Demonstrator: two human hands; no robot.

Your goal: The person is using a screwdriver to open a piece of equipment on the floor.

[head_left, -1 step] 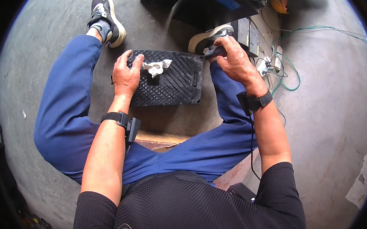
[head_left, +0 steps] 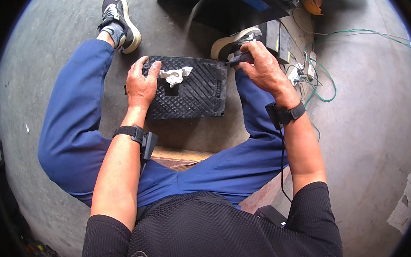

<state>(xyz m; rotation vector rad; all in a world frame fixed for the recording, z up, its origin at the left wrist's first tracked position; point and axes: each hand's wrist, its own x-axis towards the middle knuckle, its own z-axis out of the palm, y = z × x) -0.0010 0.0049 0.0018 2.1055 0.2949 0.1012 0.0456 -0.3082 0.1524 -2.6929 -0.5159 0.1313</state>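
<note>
A black rectangular plate (head_left: 198,93) with raised diagonal ribs lies in front of me between my lower legs. My left hand (head_left: 141,85) grips its left edge, the thumb on top and the other fingers over the far left corner. A crumpled piece of white paper or tissue (head_left: 176,76) rests on the plate close to my left thumb, beside a small dark square patch (head_left: 171,90). At the plate's far right corner my right hand (head_left: 265,70) is closed around a black-handled tool (head_left: 241,59). Its tip meets or nearly meets the corner; the kind of tool cannot be made out.
Beyond the plate stand a large black box (head_left: 236,9) and a dark block (head_left: 275,41). Green and dark cables (head_left: 328,92) and a white power strip (head_left: 312,65) lie to the right on the concrete floor. My shoes (head_left: 120,23) flank the plate. Wood (head_left: 179,156) shows below me.
</note>
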